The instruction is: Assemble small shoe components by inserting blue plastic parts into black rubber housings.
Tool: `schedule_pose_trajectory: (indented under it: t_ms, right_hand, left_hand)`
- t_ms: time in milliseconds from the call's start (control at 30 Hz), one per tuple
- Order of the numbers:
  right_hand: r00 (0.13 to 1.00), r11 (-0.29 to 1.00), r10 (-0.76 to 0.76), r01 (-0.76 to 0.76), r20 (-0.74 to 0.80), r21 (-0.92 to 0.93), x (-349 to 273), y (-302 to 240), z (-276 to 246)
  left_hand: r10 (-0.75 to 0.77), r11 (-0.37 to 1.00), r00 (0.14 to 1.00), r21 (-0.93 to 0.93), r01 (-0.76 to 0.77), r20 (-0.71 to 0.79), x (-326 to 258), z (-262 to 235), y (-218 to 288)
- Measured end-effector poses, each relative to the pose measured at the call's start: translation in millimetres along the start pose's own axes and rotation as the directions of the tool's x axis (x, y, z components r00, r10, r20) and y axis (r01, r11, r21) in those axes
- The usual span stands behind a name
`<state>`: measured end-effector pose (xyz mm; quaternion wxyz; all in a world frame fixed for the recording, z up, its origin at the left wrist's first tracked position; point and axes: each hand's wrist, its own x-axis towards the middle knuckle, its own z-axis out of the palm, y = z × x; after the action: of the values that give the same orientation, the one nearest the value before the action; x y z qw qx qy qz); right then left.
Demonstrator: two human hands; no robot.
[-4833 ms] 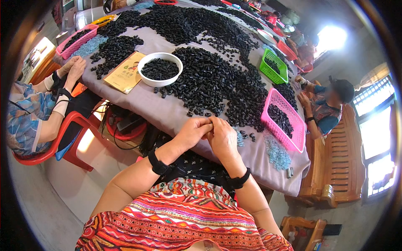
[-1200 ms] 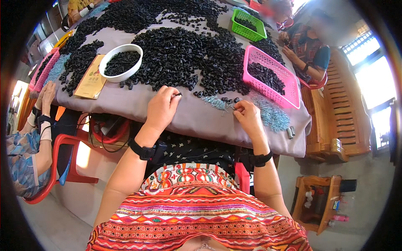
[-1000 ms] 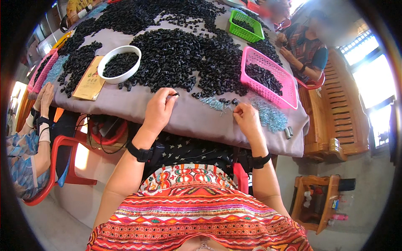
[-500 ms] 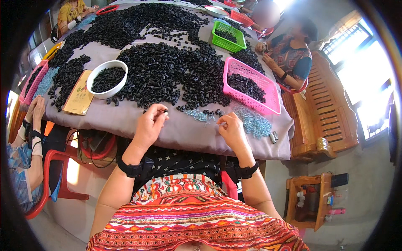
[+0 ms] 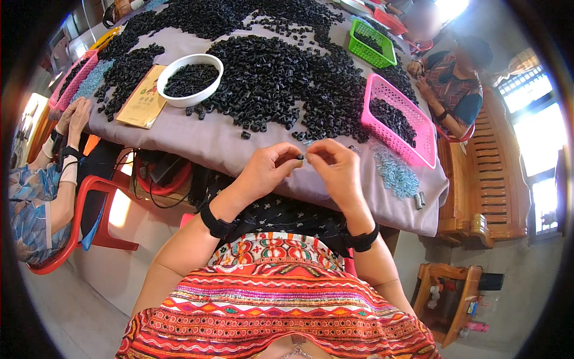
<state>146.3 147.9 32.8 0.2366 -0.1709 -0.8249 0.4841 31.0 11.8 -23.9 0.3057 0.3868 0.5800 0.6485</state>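
1. Left hand (image 5: 266, 170) pinched a small black plastic piece (image 5: 300, 157) at its fingertips.
2. Right hand (image 5: 338, 167) sat at 3 o'clock of the piece, fingers pressed together, touching it.
3. Piece hung between both hands, just off the grey-clothed table (image 5: 209, 140) edge; long axis unclear.

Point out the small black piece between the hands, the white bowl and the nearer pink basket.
small black piece (image 5: 300, 157), head view, its middle.
white bowl (image 5: 177, 99), head view, near rim.
pink basket (image 5: 418, 157), head view, near wall.
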Motion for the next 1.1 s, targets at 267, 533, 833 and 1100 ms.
schedule_pose_trajectory:
  t_ms: [267, 533, 833, 1100]
  right_hand:
    - [0.995, 0.998, 0.062, -0.064, 0.073, 0.019, -4, 7, 0]
    - [0.98, 0.979, 0.137, -0.156, 0.143, 0.131, -4, 11, -3]
    - [0.985, 0.945, 0.13, -0.159, 0.117, 0.285, -6, 8, 11]
    - [0.994, 0.987, 0.089, -0.097, 0.066, 0.13, -4, 6, 8]
  left_hand:
    - [-0.03, 0.998, 0.999, 0.062, 0.027, 0.042, -4, 2, 7]
    - [0.283, 0.921, 0.953, 0.307, -0.24, -0.103, 4, -6, 0]
    - [0.083, 0.992, 0.995, -0.087, -0.087, -0.046, 2, -6, 5]
    - [-0.175, 0.944, 0.978, -0.263, 0.199, 0.114, 1, -7, 3]
